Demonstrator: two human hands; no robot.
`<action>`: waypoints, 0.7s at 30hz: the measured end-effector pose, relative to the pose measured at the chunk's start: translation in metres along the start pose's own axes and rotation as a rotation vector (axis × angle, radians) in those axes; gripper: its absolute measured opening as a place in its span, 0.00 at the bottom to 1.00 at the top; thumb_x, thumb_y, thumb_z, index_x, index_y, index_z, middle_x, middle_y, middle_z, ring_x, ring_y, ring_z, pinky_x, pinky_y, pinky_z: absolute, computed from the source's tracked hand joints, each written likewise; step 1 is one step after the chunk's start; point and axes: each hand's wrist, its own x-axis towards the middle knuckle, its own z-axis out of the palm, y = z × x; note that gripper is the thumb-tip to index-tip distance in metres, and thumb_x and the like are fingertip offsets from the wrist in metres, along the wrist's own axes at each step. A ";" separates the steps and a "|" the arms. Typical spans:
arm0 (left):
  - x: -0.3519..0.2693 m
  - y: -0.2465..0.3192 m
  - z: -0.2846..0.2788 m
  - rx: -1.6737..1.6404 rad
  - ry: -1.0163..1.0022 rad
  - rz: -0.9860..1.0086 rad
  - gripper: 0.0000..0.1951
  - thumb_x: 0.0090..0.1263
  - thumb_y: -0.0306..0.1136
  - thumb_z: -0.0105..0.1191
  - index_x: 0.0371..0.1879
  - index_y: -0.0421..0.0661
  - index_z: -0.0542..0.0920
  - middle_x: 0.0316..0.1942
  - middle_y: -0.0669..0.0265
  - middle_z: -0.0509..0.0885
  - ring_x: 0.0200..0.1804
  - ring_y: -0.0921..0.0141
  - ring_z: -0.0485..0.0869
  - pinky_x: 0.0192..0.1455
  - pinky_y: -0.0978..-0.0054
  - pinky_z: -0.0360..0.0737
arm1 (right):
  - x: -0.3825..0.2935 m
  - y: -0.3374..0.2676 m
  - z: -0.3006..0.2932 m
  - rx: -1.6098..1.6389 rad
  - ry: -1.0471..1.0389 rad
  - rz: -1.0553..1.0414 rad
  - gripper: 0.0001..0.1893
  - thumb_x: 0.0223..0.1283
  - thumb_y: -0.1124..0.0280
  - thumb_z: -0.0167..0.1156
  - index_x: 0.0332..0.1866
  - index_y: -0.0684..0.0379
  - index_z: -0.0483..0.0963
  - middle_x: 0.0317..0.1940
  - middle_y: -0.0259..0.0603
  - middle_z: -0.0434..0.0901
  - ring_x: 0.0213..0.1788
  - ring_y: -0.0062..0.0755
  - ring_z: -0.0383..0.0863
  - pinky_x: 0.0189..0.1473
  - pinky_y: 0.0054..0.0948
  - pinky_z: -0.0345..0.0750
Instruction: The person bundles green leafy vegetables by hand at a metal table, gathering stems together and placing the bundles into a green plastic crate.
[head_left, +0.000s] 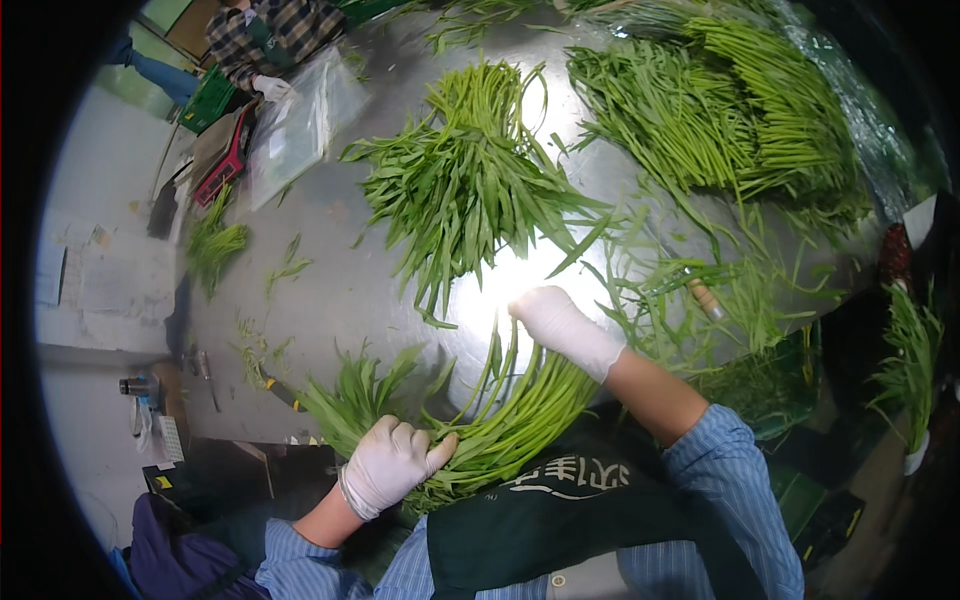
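My gloved left hand (395, 459) is wrapped around the leafy part of a bunch of water spinach (517, 427) close to my apron. The bunch bends in an arc to the right, its green stems running up under my right wrist. My gloved right hand (564, 328) is closed on a few thin stems that hang from its fingers; its palm side is hidden. Beyond my hands, a loose pile of water spinach (480, 165) lies on the metal table (330, 300), leaves towards me. A larger stack of the greens (712, 112) is at the far right.
A wooden-handled tool (703, 298) lies among stray leaves on the right. On the left are a yellow-and-black handle (285, 394), a small bundle of greens (216, 244), a red scale (229, 157) and clear plastic bags (300, 127). Across the table stands another person (274, 37); another gloved hand (916, 453) holds greens at right.
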 end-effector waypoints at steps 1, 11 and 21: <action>-0.001 0.000 0.001 -0.005 0.004 -0.004 0.19 0.56 0.33 0.50 0.50 0.55 0.79 0.21 0.72 0.69 0.25 0.72 0.72 0.33 0.71 0.70 | 0.002 0.003 -0.003 0.012 -0.089 0.048 0.06 0.51 0.73 0.56 0.33 0.59 0.78 0.27 0.49 0.81 0.35 0.48 0.82 0.39 0.41 0.79; -0.009 0.001 0.008 -0.004 0.031 -0.024 0.19 0.57 0.34 0.50 0.49 0.55 0.79 0.21 0.72 0.69 0.25 0.72 0.73 0.34 0.72 0.72 | -0.008 -0.009 -0.036 -0.188 -0.298 0.030 0.12 0.54 0.66 0.55 0.35 0.61 0.81 0.33 0.48 0.83 0.39 0.46 0.83 0.45 0.42 0.78; -0.010 0.001 0.010 -0.023 0.034 -0.039 0.18 0.57 0.34 0.50 0.49 0.55 0.79 0.21 0.72 0.69 0.25 0.72 0.73 0.32 0.71 0.71 | -0.004 0.009 -0.041 -0.173 -0.199 0.344 0.15 0.56 0.60 0.56 0.29 0.63 0.80 0.26 0.51 0.82 0.34 0.49 0.84 0.39 0.42 0.79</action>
